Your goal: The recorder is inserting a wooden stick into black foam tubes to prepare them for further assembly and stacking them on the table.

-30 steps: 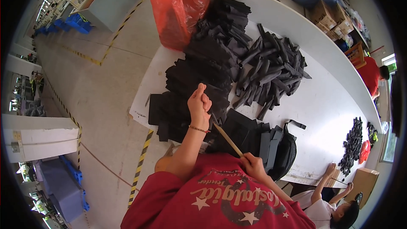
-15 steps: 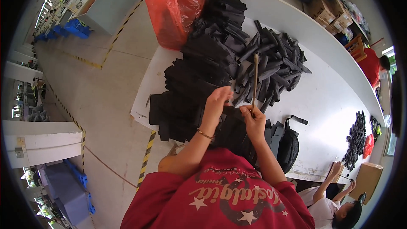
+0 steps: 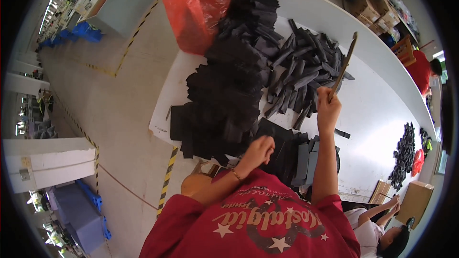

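Viewing the head camera, the only view available:

1. Right hand [image 3: 328, 110] is raised over the white worktop [image 3: 382, 110], its fingers clamped around the near end of a thin wooden stick [image 3: 343, 67]. The stick slants up and away, its far tip above the loose heap of black strips [image 3: 306, 71].

2. Left hand [image 3: 258, 150] rests at the near edge of the stacked black flat pieces [image 3: 224, 100], just beside the folded black pieces [image 3: 291, 153] lying nearest the person. Its fingers are curled together; whether they pinch a piece cannot be told, as the knuckles hide the tips.

3. Handling of the stick: judged light, stiff and narrow, with a dry surface that should not slip. It looks liable to snap if levered hard. Grip at the near end, as shown, leaves the working tip free.

4. Handling of the black pieces: judged thin, light and flexible, probably fabric or foam sheet. Stacks appear loose and likely to slide if pushed sideways. Take a single piece by an edge or corner, lifting from the top of the stack.

5. Surroundings: an orange plastic bag [image 3: 193, 7] stands at the far left end of the worktop, touching the stacks. Another person [image 3: 382, 224] works at the near right. Smaller dark heaps [image 3: 404, 155] lie well apart, to the right.
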The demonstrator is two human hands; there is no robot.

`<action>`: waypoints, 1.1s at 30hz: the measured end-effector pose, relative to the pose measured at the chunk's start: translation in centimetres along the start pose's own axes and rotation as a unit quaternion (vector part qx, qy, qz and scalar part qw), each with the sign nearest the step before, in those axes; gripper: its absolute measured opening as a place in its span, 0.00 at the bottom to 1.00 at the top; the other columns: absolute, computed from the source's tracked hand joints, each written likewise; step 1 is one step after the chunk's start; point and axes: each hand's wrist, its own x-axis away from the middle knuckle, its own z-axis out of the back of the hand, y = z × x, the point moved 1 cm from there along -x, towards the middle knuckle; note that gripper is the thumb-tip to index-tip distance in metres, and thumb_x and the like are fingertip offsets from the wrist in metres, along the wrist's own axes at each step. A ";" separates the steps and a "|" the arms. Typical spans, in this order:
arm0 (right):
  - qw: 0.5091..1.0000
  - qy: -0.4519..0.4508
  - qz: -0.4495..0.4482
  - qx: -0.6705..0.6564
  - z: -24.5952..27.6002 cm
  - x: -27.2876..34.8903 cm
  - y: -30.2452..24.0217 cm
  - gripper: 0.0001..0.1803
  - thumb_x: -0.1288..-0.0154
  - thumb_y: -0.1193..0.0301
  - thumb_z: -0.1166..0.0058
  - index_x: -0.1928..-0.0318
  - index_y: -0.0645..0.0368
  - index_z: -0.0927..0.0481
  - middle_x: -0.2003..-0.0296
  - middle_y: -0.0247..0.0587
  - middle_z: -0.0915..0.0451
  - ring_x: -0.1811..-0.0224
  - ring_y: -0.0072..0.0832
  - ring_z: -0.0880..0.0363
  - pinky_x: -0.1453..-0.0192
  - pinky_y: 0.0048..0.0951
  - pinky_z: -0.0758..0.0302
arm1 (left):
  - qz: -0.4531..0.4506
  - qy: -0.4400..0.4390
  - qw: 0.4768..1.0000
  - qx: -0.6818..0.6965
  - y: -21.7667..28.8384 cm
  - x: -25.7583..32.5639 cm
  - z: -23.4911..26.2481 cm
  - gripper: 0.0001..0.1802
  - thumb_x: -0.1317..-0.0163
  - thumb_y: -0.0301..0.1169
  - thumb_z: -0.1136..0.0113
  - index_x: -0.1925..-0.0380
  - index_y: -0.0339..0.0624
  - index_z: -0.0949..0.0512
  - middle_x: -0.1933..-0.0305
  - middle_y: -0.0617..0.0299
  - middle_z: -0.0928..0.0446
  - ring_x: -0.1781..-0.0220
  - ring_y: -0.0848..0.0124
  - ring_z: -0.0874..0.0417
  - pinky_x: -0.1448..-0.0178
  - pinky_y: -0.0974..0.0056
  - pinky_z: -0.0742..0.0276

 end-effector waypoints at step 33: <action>0.955 -0.249 -0.015 0.160 2.9 9.7 6.4 0.10 0.35 0.72 0.48 0.55 0.59 0.20 0.74 0.44 0.22 0.74 0.37 0.20 0.69 0.30 0.26 | -0.302 -0.013 0.662 -0.686 10.6 -6.3 12.8 0.04 0.53 0.29 0.33 0.75 0.51 0.17 0.65 0.69 0.27 0.52 0.66 0.29 0.49 0.59 0.32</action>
